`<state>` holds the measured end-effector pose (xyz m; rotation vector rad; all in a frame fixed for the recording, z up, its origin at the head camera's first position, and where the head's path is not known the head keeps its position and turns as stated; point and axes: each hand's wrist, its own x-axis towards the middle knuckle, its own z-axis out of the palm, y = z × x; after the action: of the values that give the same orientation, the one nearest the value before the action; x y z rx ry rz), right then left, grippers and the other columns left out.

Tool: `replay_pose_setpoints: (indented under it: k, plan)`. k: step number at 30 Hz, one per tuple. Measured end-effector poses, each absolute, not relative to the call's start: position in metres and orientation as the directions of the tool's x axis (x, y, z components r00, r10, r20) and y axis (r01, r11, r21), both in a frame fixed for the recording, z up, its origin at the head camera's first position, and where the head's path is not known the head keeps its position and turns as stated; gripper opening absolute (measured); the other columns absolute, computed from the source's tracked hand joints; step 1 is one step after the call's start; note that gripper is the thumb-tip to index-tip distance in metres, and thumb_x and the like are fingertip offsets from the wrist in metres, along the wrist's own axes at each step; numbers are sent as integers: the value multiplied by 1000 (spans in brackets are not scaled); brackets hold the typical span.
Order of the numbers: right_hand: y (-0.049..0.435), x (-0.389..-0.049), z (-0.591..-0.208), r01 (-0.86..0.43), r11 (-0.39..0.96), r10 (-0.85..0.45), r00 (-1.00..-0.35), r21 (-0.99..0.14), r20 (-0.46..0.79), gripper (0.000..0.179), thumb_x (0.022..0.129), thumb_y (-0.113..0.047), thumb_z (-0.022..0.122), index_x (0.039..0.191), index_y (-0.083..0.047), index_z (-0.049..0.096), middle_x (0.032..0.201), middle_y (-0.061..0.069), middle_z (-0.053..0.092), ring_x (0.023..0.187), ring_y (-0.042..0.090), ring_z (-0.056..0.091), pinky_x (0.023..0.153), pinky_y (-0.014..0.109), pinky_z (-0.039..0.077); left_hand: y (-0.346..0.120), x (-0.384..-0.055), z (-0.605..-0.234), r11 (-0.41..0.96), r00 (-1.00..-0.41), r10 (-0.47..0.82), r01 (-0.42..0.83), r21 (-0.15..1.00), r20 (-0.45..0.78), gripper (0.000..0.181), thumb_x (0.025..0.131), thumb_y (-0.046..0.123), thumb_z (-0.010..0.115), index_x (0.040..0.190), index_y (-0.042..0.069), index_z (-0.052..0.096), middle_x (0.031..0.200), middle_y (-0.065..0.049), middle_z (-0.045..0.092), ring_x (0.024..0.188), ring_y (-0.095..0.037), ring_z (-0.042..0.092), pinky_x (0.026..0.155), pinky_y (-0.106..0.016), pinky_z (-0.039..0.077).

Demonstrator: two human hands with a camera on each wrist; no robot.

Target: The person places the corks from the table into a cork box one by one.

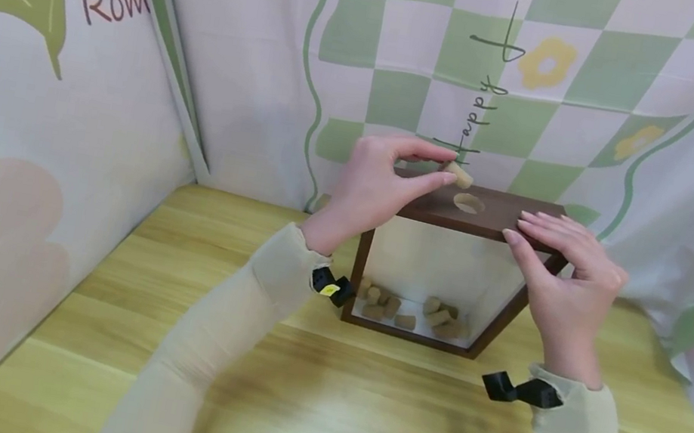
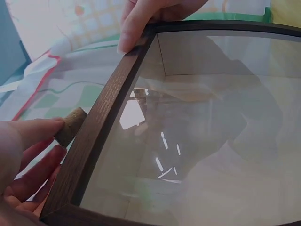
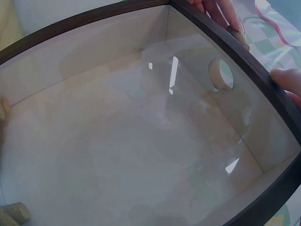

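Observation:
A cork (image 1: 459, 175) is pinched between the thumb and fingers of my left hand (image 1: 376, 178), just above and left of the round hole (image 1: 469, 204) in the box top. The box (image 1: 416, 339) is a dark wooden frame with a clear front, standing upright. My right hand (image 1: 573, 285) rests on the right end of its top, thumb at the front edge. Several corks (image 1: 443, 317) lie loose on the floor inside the box, in two groups. In the left wrist view, the held cork (image 2: 70, 127) is beside the frame.
The box stands on a light wooden table (image 1: 301, 408) near its back edge. Behind it hangs a green-and-white checked curtain (image 1: 410, 43). A printed cloth wall (image 1: 26, 117) borders the table's left side.

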<state>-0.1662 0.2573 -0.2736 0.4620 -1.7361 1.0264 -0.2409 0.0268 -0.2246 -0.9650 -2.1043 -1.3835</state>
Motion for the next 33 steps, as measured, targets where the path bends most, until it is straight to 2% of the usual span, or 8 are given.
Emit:
replay_pose_setpoints:
  k: [3,8,13,17,21,24,27,33]
  plan:
    - [257,-166,-273,-718,556,156,-404,-418,901,17,78,-2,88,91,6,80,94,22,74,101,19,70,102,41,49,32,-243,-221,307,-677,371,735,604,635,27,89,26,82,113,15,80,111,10,74,106,1,61,91,-14,45]
    - [261,-170,-276,-725,556,151,-394,-408,906,18,78,-5,89,92,4,80,95,21,75,102,20,70,103,42,48,40,-245,-216,382,-661,465,750,540,589,27,91,27,80,115,16,79,115,6,74,106,-2,63,90,-14,47]
    - [271,-179,-283,-719,567,150,-389,-402,909,19,78,-7,90,92,1,81,95,19,75,103,20,70,103,43,48,46,-246,-210,452,-698,535,713,536,476,27,95,26,76,121,16,77,120,6,71,108,-2,62,89,-11,44]
    - [271,-178,-283,-715,573,147,-393,-402,908,19,78,-7,90,93,1,81,96,19,75,103,19,70,103,42,48,48,-248,-211,489,-713,554,696,526,429,35,95,29,76,128,17,73,126,7,69,115,-1,60,93,-10,41]
    - [271,-178,-283,-716,571,146,-392,-401,908,19,78,-8,90,93,1,81,96,19,75,103,19,70,103,42,48,46,-248,-214,434,-701,515,710,555,494,42,93,30,78,132,16,70,131,6,67,122,-1,56,98,-10,38]
    - [276,-183,-287,-718,571,144,-391,-399,909,19,77,-8,91,92,0,82,96,18,76,103,20,70,103,42,48,41,-246,-218,358,-675,454,736,575,581,40,93,29,79,129,15,72,125,6,70,118,0,58,98,-11,39]
    - [278,-185,-290,-721,566,144,-392,-400,909,19,76,-6,91,92,0,82,96,18,76,103,20,70,103,42,48,35,-243,-222,309,-673,390,738,599,628,37,93,31,79,126,17,74,121,9,71,115,3,58,98,-12,40]
    - [277,-185,-290,-724,557,152,-392,-406,907,18,76,-5,91,90,0,82,95,18,76,102,20,71,103,42,48,14,-238,-232,275,-653,279,757,593,704,35,93,30,78,125,16,74,122,5,72,117,0,60,101,-19,42]
